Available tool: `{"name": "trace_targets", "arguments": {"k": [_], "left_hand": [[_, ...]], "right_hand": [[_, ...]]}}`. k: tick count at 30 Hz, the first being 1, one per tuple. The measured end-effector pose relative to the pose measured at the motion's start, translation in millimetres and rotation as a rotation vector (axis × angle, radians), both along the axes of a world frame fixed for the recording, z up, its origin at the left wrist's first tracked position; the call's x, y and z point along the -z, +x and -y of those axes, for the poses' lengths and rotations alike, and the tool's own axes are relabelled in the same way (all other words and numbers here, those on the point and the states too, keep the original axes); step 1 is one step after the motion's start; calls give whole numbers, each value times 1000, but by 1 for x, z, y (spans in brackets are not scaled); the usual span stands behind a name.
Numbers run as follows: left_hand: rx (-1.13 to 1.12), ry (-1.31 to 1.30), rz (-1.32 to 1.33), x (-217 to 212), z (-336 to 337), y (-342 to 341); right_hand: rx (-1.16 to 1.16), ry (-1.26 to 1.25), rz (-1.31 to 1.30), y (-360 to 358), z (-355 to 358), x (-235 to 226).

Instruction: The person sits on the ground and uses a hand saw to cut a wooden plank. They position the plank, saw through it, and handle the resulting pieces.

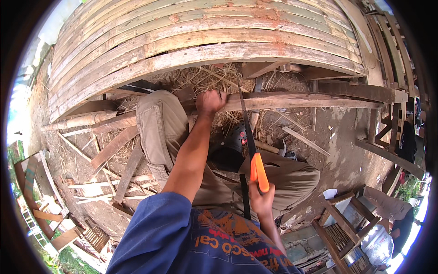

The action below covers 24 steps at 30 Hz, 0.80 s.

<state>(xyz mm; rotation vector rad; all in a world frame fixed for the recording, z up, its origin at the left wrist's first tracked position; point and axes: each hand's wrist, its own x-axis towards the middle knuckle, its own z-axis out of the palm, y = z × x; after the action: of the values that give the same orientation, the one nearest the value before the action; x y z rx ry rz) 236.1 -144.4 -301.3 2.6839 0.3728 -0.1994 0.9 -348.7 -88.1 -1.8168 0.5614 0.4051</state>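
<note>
My left hand (211,101) is closed around a long wooden beam (315,100) lying crosswise in front of me. In my right hand (262,199) is a handsaw (258,170), held by its orange handle near my body. Its dark, narrow blade points away from me and crosses the beam just right of my left hand. Whether the teeth have cut into the wood cannot be made out. Between my bent legs lies a dark, rounded thing (237,138) with red marks, partly hidden. A wooden-handled tool (267,146) rests beside it.
A large slatted wooden platform (205,39) spans the far side, with straw (214,75) beneath. Loose boards (115,147) lie at left on the dirt floor (335,141). Wooden frames stand along the right, and a small wooden stool-like frame (345,223) is at lower right.
</note>
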Motion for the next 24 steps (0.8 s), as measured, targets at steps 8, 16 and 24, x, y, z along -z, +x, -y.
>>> {"name": "trace_targets", "arguments": {"k": [8, 16, 24], "left_hand": [[95, 24, -81, 4, 2, 23], [48, -53, -67, 18, -4, 25], [9, -28, -31, 11, -3, 29]], "right_hand": [[-82, -216, 194, 143, -50, 97], [-103, -167, 262, 135, -55, 102], [2, -77, 217, 140, -33, 121]]}}
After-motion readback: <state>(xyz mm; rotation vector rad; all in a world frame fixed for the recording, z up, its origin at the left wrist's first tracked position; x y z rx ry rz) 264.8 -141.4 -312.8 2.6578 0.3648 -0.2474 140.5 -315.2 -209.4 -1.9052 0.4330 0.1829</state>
